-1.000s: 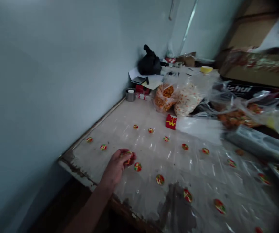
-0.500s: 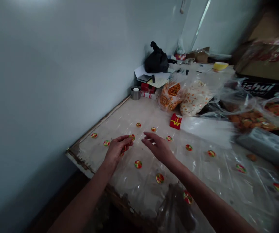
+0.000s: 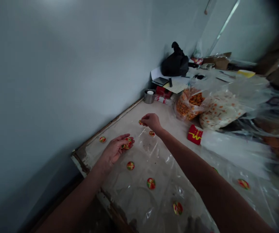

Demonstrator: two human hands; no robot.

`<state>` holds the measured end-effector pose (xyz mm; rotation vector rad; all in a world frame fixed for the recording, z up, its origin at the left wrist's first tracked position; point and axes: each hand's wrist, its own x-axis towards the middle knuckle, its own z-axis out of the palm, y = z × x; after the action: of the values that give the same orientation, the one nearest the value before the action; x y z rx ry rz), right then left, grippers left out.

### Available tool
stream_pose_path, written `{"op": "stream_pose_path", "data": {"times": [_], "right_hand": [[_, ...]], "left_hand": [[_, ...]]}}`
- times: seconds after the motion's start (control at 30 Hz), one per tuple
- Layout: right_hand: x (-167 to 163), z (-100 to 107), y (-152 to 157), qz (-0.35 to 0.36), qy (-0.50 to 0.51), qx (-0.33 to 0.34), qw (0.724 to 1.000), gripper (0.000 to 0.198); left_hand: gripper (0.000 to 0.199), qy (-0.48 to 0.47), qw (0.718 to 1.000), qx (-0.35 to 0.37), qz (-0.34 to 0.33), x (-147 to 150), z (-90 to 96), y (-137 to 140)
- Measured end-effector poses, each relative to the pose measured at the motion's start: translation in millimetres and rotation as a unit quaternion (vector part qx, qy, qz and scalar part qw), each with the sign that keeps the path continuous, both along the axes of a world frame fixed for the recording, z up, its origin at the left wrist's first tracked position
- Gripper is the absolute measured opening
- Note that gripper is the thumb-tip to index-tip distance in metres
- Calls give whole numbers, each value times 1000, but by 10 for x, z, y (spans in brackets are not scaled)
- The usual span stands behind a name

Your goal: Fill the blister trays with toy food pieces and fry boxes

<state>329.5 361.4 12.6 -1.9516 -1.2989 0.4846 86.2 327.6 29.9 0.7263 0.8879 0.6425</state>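
Note:
My left hand (image 3: pixel 113 149) is closed on several small round labels (image 3: pixel 126 143), coloured red, yellow and green, above the near left part of the table (image 3: pixel 120 181). Farther out, my right hand (image 3: pixel 152 121) pinches a single round label (image 3: pixel 141 122) by its edge, close to the clear plastic (image 3: pixel 163 158) that lies flat over the table. More such labels lie spaced out on the plastic, such as one label (image 3: pixel 130 166) near my left hand and another (image 3: pixel 151 133) just below my right hand.
A wall runs along the table's left edge. Toward the back are a metal cup (image 3: pixel 149 96), a black bag (image 3: pixel 175 63) and papers. At the right, clear bags of orange snacks (image 3: pixel 189 103) and pale spotted contents (image 3: pixel 219 111) stand behind a red packet (image 3: pixel 195 134).
My right hand has gone from open fingers beside the left hand to a pinch on a label farther out. My left hand has drawn slightly back. The view has swung left.

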Motion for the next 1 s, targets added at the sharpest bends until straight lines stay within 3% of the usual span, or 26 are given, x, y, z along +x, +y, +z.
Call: {"op": "stream_pose_path", "data": {"times": [0.13,0.3,0.37,0.5,0.57,0.67,0.8,0.9,1.0], "right_hand": [[-57,-113,281,-14,-61,-27,998,7],[-153,-81,225,-23,-149,-23,988,15],[-280,-14,142,29,-125,12,992,13],[-639,38,-49,232,-70,31,970,12],[-755,28,-90,267,-79,31,960,10],[-752,29,19,227,-48,36,972,9],[-552,49,478,115,10,21,993,14],[-466,5,845,55,-33,-3,998,15],[-505,-88,1039,48,-104,-29,993,14]], "left_hand": [[37,-9,1000,-9,23,-107,-57,149],[38,0,1000,-6,27,-123,-108,279],[40,4,999,-7,32,-94,-108,323],[42,4,999,-22,33,14,-111,380],[40,4,999,-27,31,62,-110,393],[32,0,999,-24,39,63,-85,407],[24,-33,997,0,75,-99,-46,453],[23,-36,995,7,93,-274,-61,485],[20,-32,995,9,94,-407,-102,471]]}}
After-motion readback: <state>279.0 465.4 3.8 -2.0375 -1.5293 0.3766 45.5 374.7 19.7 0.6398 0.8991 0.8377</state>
